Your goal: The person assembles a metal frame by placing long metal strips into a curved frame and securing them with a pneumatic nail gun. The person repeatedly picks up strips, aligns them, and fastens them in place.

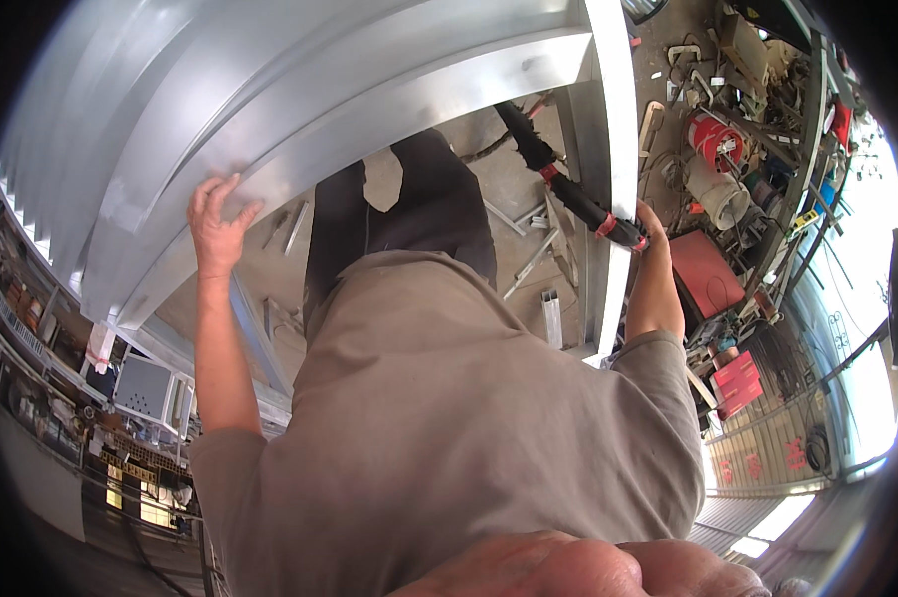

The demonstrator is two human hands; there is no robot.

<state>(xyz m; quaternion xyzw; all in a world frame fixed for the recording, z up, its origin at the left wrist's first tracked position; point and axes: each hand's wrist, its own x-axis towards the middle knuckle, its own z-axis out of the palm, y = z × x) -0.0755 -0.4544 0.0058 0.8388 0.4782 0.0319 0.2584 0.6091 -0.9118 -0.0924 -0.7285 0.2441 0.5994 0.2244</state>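
Note:
My left hand (218,221) lies on the silvery metal frame (369,114), fingers stretched and apart, touching the face of its long rail. Along the right side stands a pale upright metal post (616,119) joined to that rail. Beside the post is my right hand (652,221), its fingers mostly hidden, so its grip cannot be made out. A black wrapped hose or cable (568,189) with red bands slants across the frame opening. Its lower end sits close to my right hand; whether they touch is unclear.
Short metal offcuts (531,264) and a square tube (551,316) lie on the floor near my legs. Cluttered at the right are a red reel-like drum (716,139), a red-topped box (706,271) and red cartons (737,384). A grey cabinet (143,388) stands at the left.

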